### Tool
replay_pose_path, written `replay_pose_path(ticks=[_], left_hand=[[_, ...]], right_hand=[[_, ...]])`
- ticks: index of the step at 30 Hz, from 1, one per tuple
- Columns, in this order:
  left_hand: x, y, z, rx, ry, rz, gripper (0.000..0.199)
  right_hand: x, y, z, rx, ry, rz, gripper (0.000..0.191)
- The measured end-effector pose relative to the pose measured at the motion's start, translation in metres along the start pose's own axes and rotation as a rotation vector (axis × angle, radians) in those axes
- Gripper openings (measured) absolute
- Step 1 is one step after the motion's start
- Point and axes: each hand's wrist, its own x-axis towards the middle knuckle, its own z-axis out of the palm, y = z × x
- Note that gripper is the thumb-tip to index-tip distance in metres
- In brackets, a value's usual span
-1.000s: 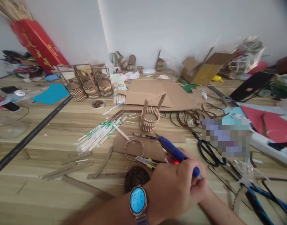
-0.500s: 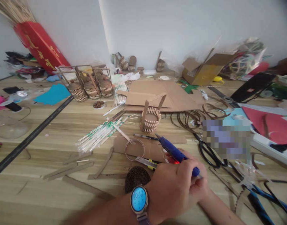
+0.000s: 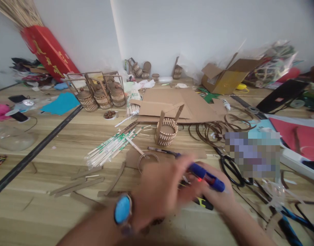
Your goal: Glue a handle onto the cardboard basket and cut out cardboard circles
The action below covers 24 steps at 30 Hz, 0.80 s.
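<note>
My right hand (image 3: 222,200) is closed round a blue pen-shaped tool (image 3: 213,181) with a small red light. My left hand (image 3: 159,191), a watch (image 3: 123,209) on its wrist, lies across the tool's front part; it is smeared by motion, so its finger pose is unclear. Just beyond them stands a small slatted basket (image 3: 167,133) with two upright strips. A thin ring (image 3: 144,155) is partly hidden behind my left hand. Under my hands a yellow and black cutter (image 3: 204,203) shows in part.
Wrapped sticks (image 3: 108,148) and brown strips (image 3: 77,186) lie left. Cardboard sheets (image 3: 169,100) are behind the basket, lidded baskets (image 3: 89,100) at back left. Black scissors (image 3: 232,171), coiled strips (image 3: 210,133) and blue-handled pliers (image 3: 287,222) are on the right.
My left hand has moved left and forward along the tool from its rear end. The tool's rear now shows in my right hand. The cutter has shifted right, and the dark coil is mostly covered.
</note>
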Motion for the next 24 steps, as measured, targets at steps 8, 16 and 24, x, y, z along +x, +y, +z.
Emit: replay_pose_path(ticks=[8, 16, 24], left_hand=[[0.029, -0.147, -0.003, 0.004, -0.334, -0.454, 0.059], [0.041, -0.179, 0.043, -0.289, -0.58, -0.283, 0.113], [0.039, -0.183, 0.056, -0.41, -0.578, -0.333, 0.123]], right_hand=[[0.027, 0.006, -0.04, 0.039, -0.146, 0.041, 0.032], [0.057, 0.006, -0.054, 0.128, -0.459, 0.03, 0.066], [0.09, 0.019, -0.044, 0.324, -0.635, 0.159, 0.086]])
